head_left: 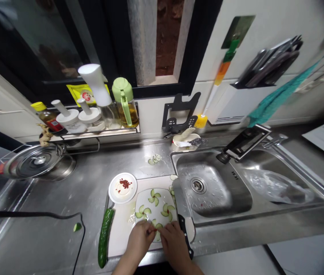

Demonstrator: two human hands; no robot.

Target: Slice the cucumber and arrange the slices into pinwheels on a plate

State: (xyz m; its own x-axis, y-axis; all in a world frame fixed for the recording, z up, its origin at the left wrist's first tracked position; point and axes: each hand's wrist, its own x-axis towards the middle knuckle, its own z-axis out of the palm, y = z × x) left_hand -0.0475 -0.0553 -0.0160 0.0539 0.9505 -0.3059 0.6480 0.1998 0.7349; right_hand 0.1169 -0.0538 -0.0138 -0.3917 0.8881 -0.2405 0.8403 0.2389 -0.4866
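A white square plate [147,196] lies on a pale cutting board [122,236], with cucumber slices [154,198] fanned into several flower shapes. At least one flower has a red centre. Over the flower nearest me, my left hand [141,238] pinches a tiny red piece. My right hand [175,242] meets it from the other side, fingers closed and their tips low at the same flower; what they hold is hidden. A white bowl [112,194] with small red pieces [125,183] stands at the board's upper left corner. A kitchen knife [182,200] lies right of the plate, blade pointing away.
A whole cucumber [104,238] lies along the board's left edge, a cucumber end [77,227] farther left beside a black cable [82,233]. Cucumber scraps [154,159] sit behind the board. The sink [216,194] is at right; a seasoning shelf [101,133] and a lidded pot [57,168] are back left.
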